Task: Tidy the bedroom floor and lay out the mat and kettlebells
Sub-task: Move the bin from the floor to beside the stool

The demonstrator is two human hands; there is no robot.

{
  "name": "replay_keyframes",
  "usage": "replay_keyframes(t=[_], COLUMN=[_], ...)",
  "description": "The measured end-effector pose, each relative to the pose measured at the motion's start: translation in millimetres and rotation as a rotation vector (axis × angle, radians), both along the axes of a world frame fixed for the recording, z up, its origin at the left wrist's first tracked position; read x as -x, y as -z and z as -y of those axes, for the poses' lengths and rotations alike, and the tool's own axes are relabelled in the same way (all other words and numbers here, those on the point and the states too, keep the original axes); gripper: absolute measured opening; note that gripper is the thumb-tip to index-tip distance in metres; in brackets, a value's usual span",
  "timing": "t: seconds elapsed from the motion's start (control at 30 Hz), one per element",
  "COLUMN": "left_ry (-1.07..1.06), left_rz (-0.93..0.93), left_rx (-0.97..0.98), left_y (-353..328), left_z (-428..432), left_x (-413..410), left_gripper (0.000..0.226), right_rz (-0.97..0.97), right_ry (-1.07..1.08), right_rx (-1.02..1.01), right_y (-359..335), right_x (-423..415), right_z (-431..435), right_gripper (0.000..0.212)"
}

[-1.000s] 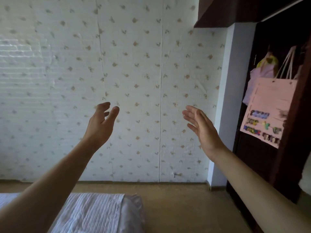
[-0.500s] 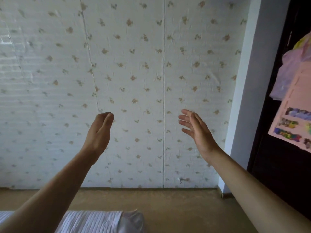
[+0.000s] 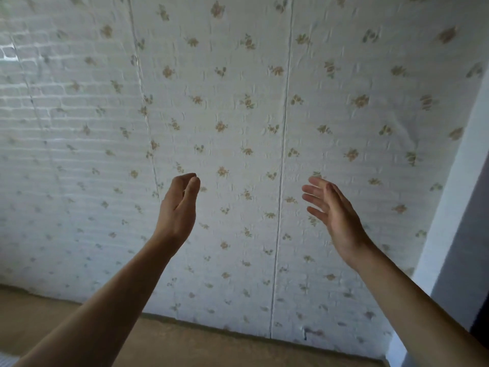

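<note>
Both my arms reach forward toward a white wall with a small flower pattern. My left hand [image 3: 180, 205] is raised at centre left, its fingers curled loosely toward the thumb, and it holds nothing. My right hand [image 3: 333, 210] is raised at centre right with the fingers spread and the palm facing left, also with nothing in it. No mat and no kettlebell shows in the head view.
The flowered wall [image 3: 238, 115] fills most of the view, with vertical seams. A strip of brown floor [image 3: 185, 340] runs along the bottom. A plain white pillar [image 3: 455, 247] stands at the right edge, with a dark opening beyond it.
The view has swung left and closer to the wall; the dark wardrobe, the pink hanging bag and the striped bedding have left the frame. My left fingers have curled in.
</note>
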State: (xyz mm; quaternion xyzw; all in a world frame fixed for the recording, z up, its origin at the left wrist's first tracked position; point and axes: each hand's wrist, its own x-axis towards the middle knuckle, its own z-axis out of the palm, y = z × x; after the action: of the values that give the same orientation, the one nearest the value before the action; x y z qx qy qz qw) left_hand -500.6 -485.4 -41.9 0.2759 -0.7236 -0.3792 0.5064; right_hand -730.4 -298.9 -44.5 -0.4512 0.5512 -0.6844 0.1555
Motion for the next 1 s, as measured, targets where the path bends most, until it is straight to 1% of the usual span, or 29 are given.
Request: replay_keyframes(t=[0.03, 0.07, 0.1, 0.13, 0.2, 0.3, 0.37, 0.43, 0.57, 0.63, 0.73, 0.83, 0.87, 0.93, 1.0], left_ry=[-0.022, -0.031, -0.042, -0.045, -0.071, -0.133, -0.176, -0.23, -0.357, -0.385, -0.454, -0.545, -0.588, -0.663, -0.753], left_rz=[-0.009, -0.011, -0.01, -0.005, -0.013, -0.039, -0.058, -0.094, -0.106, -0.121, -0.047, -0.033, -0.038, -0.067, -0.099], left_rx=[0.0, -0.004, 0.001, 0.005, 0.013, -0.003, -0.019, -0.041, -0.008, -0.024, -0.017, -0.062, -0.085, -0.141, -0.164], left_y=[0, 2, 4, 6, 14, 25, 26, 23, 17, 17, 28, 47, 54, 64, 69], left_z=[17, 34, 51, 65, 102, 163, 204, 243, 303, 327, 363, 399, 415, 442, 466], left_x=[10, 19, 27, 32, 43, 53, 54, 52, 39, 30, 14, -1, -7, -16, -22], left_gripper=[0.063, 0.053, 0.043, 0.037, 0.037, 0.043, 0.043, 0.044, 0.025, 0.029, 0.052, 0.063, 0.064, 0.055, 0.051], right_rz=[-0.008, -0.014, -0.02, -0.02, -0.015, -0.012, -0.025, -0.056, -0.074, -0.066, -0.05, -0.031, -0.03, -0.018, 0.001], right_ry=[-0.019, -0.035, -0.05, -0.069, -0.094, -0.129, -0.156, -0.219, -0.364, -0.428, -0.529, -0.652, -0.699, -0.787, -0.862], right_rx=[0.004, 0.004, 0.007, 0.008, 0.002, -0.012, -0.026, -0.039, -0.033, -0.027, -0.042, -0.075, -0.08, -0.093, -0.091], right_y=[1, 3, 5, 7, 12, 14, 11, 3, -4, -1, 11, 31, 38, 52, 60], right_x=[11, 22, 32, 40, 57, 74, 83, 86, 81, 76, 60, 37, 29, 16, 5], right_z=[20, 40, 62, 80, 126, 205, 261, 318, 412, 453, 517, 588, 614, 656, 697], right_gripper=[0.064, 0.078, 0.085, 0.087, 0.081, 0.05, 0.042, 0.044, 0.046, 0.044, 0.045, 0.05, 0.052, 0.055, 0.054])
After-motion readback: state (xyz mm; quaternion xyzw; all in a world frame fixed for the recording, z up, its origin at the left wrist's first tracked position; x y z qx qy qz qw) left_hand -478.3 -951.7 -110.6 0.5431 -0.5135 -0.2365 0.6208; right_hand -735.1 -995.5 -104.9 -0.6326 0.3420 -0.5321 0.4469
